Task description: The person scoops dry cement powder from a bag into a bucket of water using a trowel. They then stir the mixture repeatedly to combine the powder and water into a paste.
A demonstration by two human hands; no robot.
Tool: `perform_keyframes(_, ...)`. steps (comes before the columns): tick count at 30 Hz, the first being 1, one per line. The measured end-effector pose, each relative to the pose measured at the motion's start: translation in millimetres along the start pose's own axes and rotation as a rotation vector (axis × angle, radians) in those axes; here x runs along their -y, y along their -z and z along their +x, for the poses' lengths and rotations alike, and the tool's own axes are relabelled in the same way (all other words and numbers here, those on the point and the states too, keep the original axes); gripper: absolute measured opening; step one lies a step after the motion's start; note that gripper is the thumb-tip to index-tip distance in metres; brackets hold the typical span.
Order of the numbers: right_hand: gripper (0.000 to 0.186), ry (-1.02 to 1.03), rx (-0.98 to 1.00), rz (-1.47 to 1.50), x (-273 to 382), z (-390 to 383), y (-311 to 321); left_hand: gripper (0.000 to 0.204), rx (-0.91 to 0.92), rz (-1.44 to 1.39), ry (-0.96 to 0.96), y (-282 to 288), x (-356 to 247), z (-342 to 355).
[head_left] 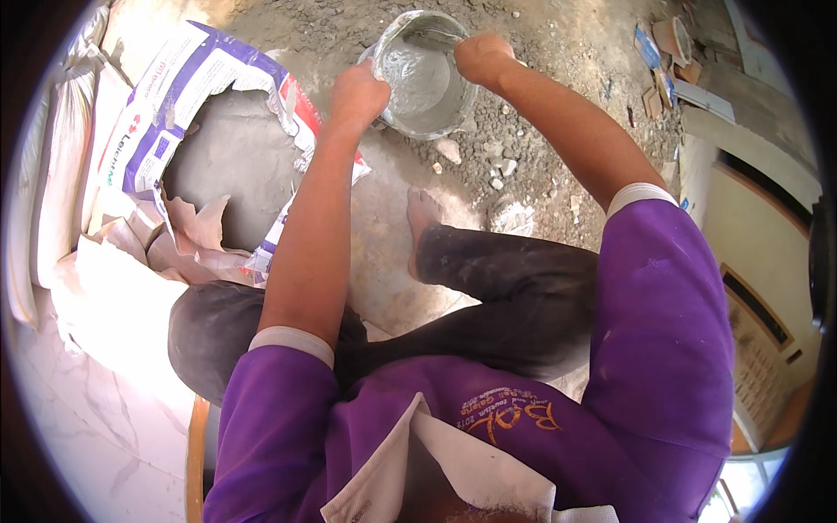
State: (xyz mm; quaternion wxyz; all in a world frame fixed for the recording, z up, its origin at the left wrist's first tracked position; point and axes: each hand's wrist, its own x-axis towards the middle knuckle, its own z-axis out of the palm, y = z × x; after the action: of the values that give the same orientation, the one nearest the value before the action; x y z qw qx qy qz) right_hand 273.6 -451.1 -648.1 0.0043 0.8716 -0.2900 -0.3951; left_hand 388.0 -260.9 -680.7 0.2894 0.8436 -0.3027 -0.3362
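A round bucket (pixel 469 112) caked with grey cement stands on the ground ahead of me. Inside it is a wet, shiny grey mix (pixel 418 83). My left hand (pixel 360 94) is closed at the bucket's left rim. On the opposite side, my right hand (pixel 484 59) makes a fist over the right rim. A thin dark line runs from that fist into the bucket, and a pale tip shows past the hand; what it grips is mostly hidden. Left of my left forearm lies a torn paper sack (pixel 174 74), its grey powder (pixel 235 157) exposed.
Loose rubble and small stones (pixel 545 139) cover the ground right of the bucket. Farther right lie a tipped pot (pixel 671 39) and scraps. Pale sacks (pixel 65 157) line the left side. My bare foot (pixel 423 222) rests just below the bucket.
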Motion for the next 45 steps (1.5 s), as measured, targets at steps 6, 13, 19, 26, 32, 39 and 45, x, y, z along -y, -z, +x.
perform_keyframes(6, 0.023, 0.059, 0.689, 0.23, 3, 5, -41, 0.048, -0.059, -0.076, 0.061, -5, 18, -6)
perform_keyframes(13, 0.026, 0.143, 0.739, 1.18, 37, -30, -23, 0.049, -0.072, -0.156, 0.064, -2, 34, -3)
perform_keyframes(19, 0.026, 0.128, 0.303, 0.307, 18, -20, 40, 0.051, 0.004, -0.089, 0.047, 5, 29, 1)
perform_keyframes(26, 0.025, 0.348, 0.181, -0.098, 49, -50, 5, 0.054, 0.068, -0.191, 0.159, -3, 39, 19)
perform_keyframes(32, 0.024, 0.226, 0.068, -0.128, 10, -25, 42, 0.055, 0.088, -0.205, 0.143, -2, 51, 23)
perform_keyframes(39, 0.024, 0.371, 0.061, -0.052, 86, -44, 30, 0.053, 0.088, -0.146, 0.143, 1, 46, 26)
perform_keyframes(45, 0.024, 0.337, 0.054, -0.145, 23, -49, 44, 0.052, 0.064, -0.162, 0.061, -2, 41, 21)
